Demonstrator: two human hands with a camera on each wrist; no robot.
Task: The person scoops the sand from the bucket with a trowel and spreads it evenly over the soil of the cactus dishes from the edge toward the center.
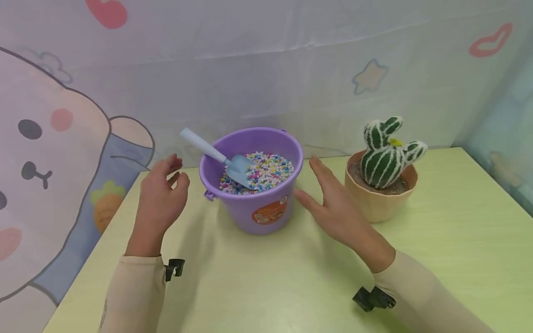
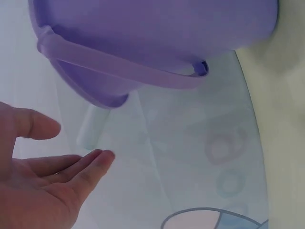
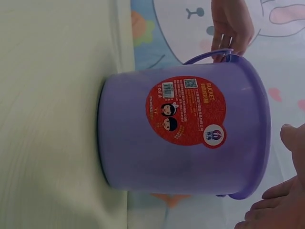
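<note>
bucket (image 2: 157, 43) top cut off, scoop (image 1: 233, 164) tip buried in beads (image 1: 270, 169)

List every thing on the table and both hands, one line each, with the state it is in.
Bucket: upright on the table, filled with coloured pebbles, handle folded down.
Scoop: blade in the pebbles, handle leaning out over the rim.
Cactus: upright in its pot.
Left hand: open, beside the bucket, holding nothing.
Right hand: open, fingers straight, between bucket and pot, holding nothing.

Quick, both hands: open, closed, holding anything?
Left hand: open, holding nothing, beside the purple bucket.
Right hand: open, holding nothing, fingers straight, beside the bucket.
</note>
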